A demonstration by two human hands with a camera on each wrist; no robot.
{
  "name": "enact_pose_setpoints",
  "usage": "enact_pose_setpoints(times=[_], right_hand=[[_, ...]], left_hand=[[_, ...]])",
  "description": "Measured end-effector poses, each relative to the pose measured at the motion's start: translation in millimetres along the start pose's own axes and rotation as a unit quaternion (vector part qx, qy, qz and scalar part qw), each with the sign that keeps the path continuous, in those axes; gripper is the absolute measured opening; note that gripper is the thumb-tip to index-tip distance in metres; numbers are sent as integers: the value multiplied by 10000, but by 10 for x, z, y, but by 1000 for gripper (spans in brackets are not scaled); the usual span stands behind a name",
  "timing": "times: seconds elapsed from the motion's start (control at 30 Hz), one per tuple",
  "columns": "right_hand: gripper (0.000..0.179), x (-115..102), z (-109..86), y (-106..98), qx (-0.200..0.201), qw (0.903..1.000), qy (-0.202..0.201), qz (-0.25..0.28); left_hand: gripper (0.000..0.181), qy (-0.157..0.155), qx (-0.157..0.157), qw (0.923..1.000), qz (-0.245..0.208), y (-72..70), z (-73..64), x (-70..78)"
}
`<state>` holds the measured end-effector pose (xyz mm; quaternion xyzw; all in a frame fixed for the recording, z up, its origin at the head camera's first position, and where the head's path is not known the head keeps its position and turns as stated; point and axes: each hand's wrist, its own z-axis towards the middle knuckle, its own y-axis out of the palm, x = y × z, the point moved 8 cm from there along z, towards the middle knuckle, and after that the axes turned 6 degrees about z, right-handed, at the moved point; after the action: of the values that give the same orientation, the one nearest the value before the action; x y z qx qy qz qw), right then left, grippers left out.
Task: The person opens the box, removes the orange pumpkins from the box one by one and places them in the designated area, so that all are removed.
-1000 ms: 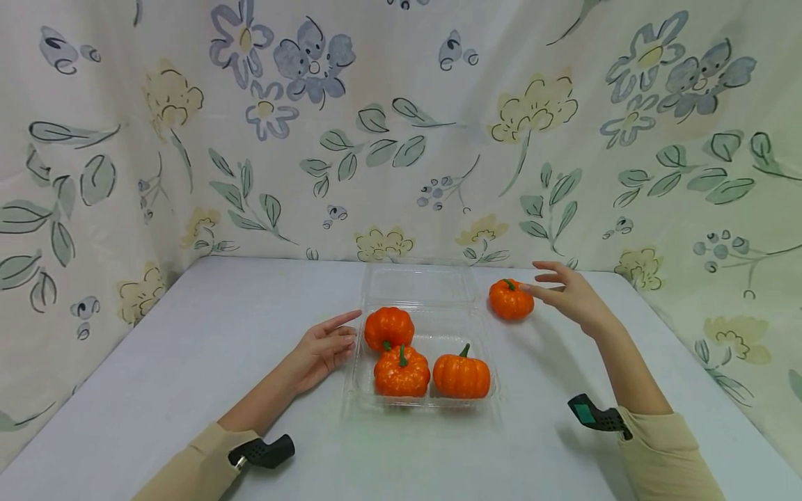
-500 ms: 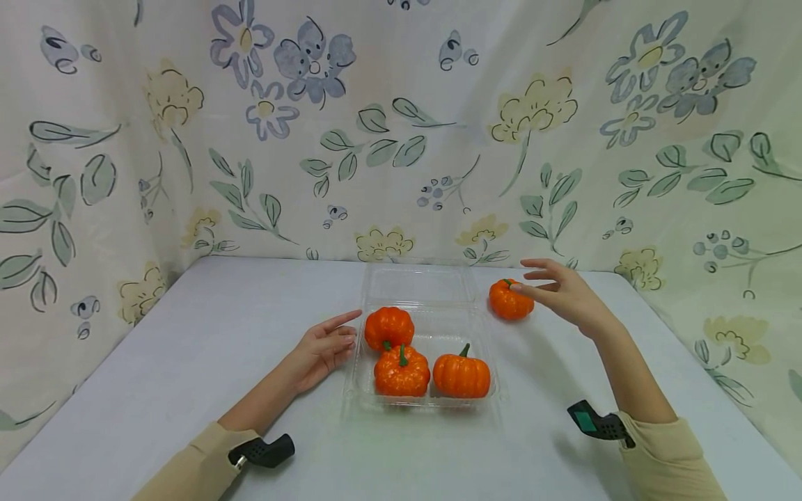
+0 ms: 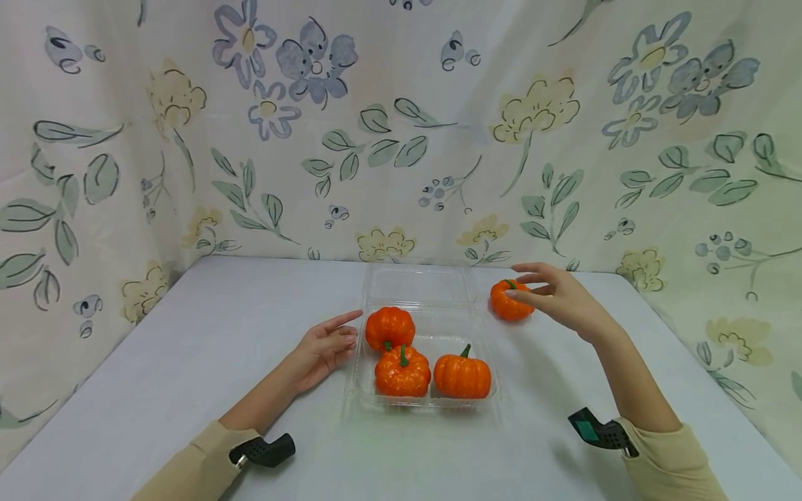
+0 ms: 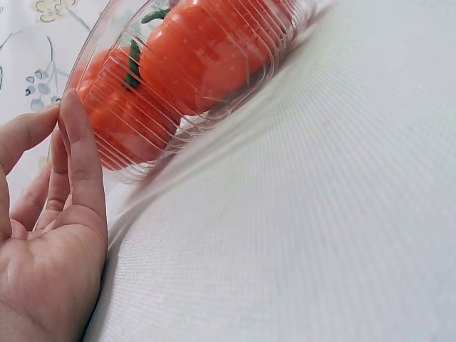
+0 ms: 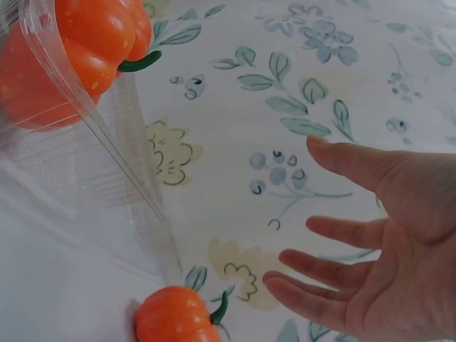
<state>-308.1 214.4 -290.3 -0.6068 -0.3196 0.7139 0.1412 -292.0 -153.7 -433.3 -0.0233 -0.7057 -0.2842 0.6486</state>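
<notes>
A hinged clear plastic box (image 3: 438, 321) stands on the table with three small orange pumpkins in it: one at back left (image 3: 390, 327), one at front left (image 3: 402, 374) and one at front right (image 3: 462, 376). My left hand (image 3: 326, 353) rests beside the box, its relaxed fingertips right at the left rim, as the left wrist view also shows. A fourth pumpkin (image 3: 505, 306) sits on the table to the right of the box. Over its right side hovers my right hand (image 3: 567, 300), thumb and fingers spread, with nothing held; its thumb overlaps the pumpkin in the head view.
The box's transparent lid (image 3: 418, 284) lies folded back toward the rear. A flower-printed curtain (image 3: 401, 174) hangs behind the white table (image 3: 263, 299) and along its sides. Both wrists carry a black device (image 3: 603, 431).
My right hand has drifted left, bringing its thumb and fingers further over the pumpkin outside the box. My left hand and the box have stayed in place.
</notes>
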Motion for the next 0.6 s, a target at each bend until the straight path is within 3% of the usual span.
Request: enact_pose_setpoints(times=[0.6], right_hand=[[59, -109, -77, 115, -277, 9995, -154, 81]], left_hand=[[52, 30, 11, 10000, 4, 12, 7, 5]])
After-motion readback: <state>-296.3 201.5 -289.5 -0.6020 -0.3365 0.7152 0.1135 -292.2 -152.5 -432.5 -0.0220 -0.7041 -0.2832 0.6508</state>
